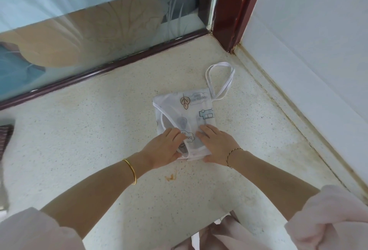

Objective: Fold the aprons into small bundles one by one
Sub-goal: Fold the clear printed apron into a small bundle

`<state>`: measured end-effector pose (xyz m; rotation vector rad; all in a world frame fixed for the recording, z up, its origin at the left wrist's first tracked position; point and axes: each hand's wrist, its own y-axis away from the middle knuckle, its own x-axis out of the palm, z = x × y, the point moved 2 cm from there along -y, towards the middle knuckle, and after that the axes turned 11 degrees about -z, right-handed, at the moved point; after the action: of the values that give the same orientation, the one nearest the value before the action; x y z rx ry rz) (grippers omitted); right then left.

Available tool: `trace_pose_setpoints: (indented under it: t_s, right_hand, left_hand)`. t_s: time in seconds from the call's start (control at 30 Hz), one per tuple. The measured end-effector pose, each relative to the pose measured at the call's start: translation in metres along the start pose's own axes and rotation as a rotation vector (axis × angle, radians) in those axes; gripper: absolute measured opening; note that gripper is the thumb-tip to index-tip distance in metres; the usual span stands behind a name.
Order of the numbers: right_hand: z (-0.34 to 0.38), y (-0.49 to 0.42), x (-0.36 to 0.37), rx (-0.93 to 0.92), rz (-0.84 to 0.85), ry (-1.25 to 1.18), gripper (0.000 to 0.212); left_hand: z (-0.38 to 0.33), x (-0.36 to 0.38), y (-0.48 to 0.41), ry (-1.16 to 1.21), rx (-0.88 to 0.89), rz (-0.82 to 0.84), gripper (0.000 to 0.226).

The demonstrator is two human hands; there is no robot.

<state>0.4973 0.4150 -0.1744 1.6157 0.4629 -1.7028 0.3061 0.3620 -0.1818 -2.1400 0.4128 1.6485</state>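
A thin white apron (189, 110) with leaf and house prints lies folded into a narrow rectangle on the speckled counter (89, 126). Its white strap loop (220, 79) trails out from the far right corner. My left hand (164, 150) grips the near left edge of the apron, fingers on top and thumb under the fold. My right hand (216, 143) holds the near right edge the same way. The near end of the apron is lifted slightly between both hands.
A frosted glass window with a dark red frame (111, 66) runs along the far side. A white tiled wall (318, 60) closes the right side. A striped dark cloth (5, 136) lies at the left edge. An orange stain (171, 177) marks the counter.
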Motion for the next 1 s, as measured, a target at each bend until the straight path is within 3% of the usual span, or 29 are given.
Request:
trace_pose_setpoints:
  t_s: [0.17, 0.3, 0.4, 0.63, 0.83, 1.0]
  right_hand:
    - [0.010, -0.004, -0.004, 0.014, -0.014, 0.063, 0.072]
    - [0.019, -0.011, -0.003, 0.077, 0.038, 0.113, 0.066]
    - [0.024, -0.014, -0.003, 0.111, 0.060, 0.129, 0.061]
    - [0.026, -0.015, -0.002, 0.106, 0.065, 0.134, 0.055]
    - [0.021, -0.014, 0.001, 0.092, 0.039, 0.118, 0.055]
    - [0.020, -0.012, -0.004, 0.093, 0.106, 0.078, 0.076]
  left_hand:
    - [0.010, -0.005, -0.002, 0.013, -0.092, -0.077, 0.034]
    - [0.006, -0.012, -0.001, 0.004, -0.027, -0.105, 0.027]
    - [-0.008, -0.010, 0.001, 0.063, -0.013, -0.014, 0.031]
    - [-0.015, 0.007, 0.001, -0.081, -0.031, 0.260, 0.065]
    - [-0.019, -0.003, -0.016, -0.121, -0.033, 0.327, 0.053]
    - [-0.024, -0.006, -0.016, -0.150, -0.008, 0.368, 0.036]
